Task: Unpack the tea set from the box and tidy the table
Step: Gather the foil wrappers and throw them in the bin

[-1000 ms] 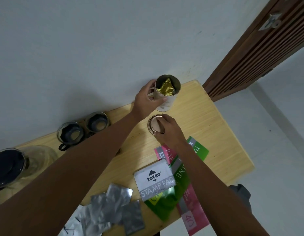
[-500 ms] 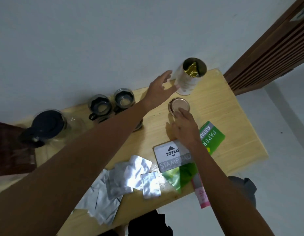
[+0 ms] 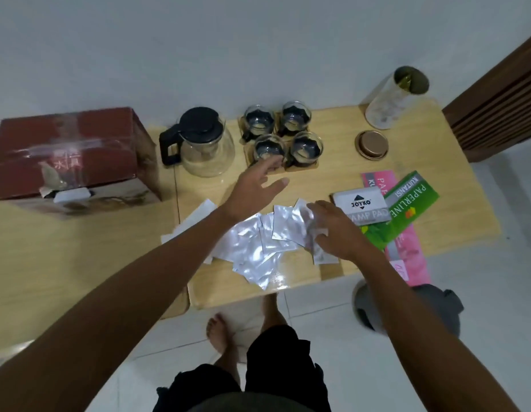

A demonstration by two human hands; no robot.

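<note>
We have a single view, from a wide-angle camera worn on the head. It looks steeply down and forward from standing height, so the wooden tabletop (image 3: 332,281) lies below us, its far edge against the white wall (image 3: 198,49). Our own bare feet (image 3: 219,331) on the tiled floor (image 3: 332,367) show at the bottom centre. Both forearms reach in from the lower corners. The wide lens bends the edges of the frame.

Four glass cups (image 3: 282,136), one teapot (image 3: 203,144), one box (image 3: 71,153), two hands (image 3: 255,188).
</note>
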